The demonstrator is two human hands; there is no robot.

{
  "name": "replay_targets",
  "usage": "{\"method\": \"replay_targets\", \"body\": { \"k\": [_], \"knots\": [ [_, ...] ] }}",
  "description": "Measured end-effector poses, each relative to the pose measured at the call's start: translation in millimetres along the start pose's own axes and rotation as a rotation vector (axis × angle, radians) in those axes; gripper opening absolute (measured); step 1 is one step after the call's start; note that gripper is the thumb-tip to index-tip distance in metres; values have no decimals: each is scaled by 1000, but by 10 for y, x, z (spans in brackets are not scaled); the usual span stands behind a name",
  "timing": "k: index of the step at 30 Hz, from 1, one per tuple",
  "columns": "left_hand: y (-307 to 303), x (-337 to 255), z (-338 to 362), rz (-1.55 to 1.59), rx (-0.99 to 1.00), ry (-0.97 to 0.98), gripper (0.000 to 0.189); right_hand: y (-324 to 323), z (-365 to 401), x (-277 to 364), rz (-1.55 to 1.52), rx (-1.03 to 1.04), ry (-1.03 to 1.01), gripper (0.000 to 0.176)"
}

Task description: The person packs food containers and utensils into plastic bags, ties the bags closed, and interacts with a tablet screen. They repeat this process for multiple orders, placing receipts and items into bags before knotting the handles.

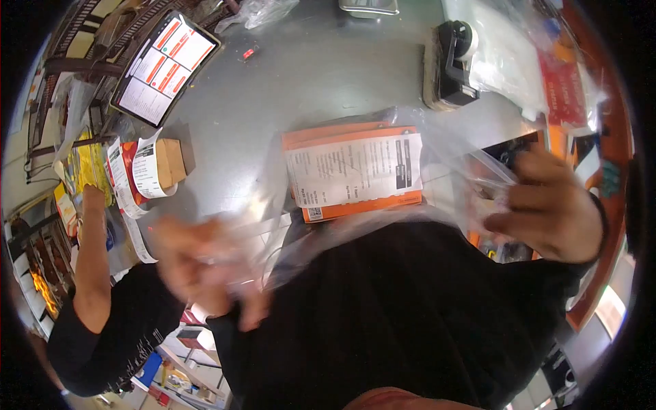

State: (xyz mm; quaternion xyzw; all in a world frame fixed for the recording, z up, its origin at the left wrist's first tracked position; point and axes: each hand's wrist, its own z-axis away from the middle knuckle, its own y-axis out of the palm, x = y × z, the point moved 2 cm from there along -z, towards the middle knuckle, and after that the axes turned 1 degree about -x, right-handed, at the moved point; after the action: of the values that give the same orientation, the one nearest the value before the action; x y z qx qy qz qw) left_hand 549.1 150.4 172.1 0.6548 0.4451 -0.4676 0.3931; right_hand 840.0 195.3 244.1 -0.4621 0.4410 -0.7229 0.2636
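Observation:
A stack of flat orange boxes (pixel 295 141) lies at the table's near edge, with a printed paper receipt (pixel 348 164) on top. Around the stack spreads a clear plastic bag (pixel 437 133), its loose sides pulled out to the left and right. My left hand (pixel 208 263), smeared by motion, closes on the bag's left side. On the opposite side my right hand (pixel 550 201) grips the bag's plastic in closed fingers. The boxes' lower part is hidden by the receipt and my body.
A tablet (pixel 164 68) stands at the back left. Below it are a receipt-wrapped brown box (pixel 172 162) and curling paper labels (pixel 137 236). A black tape dispenser (pixel 452 65) and clear plastic sheets (pixel 506 61) lie back right. Another person's arm (pixel 92 260) reaches in at left.

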Motion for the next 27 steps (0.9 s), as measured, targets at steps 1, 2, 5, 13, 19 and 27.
{"method": "replay_targets", "body": {
  "k": [1, 2, 5, 13, 19, 27],
  "knots": [
    [-71, -48, -51, -1, -1, 56, 16, -52, -2, 44, 55, -61, -14, 19],
    [-96, -51, -132, -3, 6, 81, 20, -96, -10, 85, 114, -119, -32, 23],
    [-142, 1, -301, -28, 34, 86, 33, -177, -14, 175, 235, -324, -69, 26],
    [-362, -319, -100, -135, 37, 276, 67, -84, -463, 38, -213, -532, -437, 44],
    [-811, 605, 278, -477, -655, -4, 62, 1060, -882, -681, -325, -632, -11, 110],
    [-352, 1899, 38, -930, 63, -346, 52, 1409, -1543, -431, -1275, -618, -89, 32]
  ]
}}
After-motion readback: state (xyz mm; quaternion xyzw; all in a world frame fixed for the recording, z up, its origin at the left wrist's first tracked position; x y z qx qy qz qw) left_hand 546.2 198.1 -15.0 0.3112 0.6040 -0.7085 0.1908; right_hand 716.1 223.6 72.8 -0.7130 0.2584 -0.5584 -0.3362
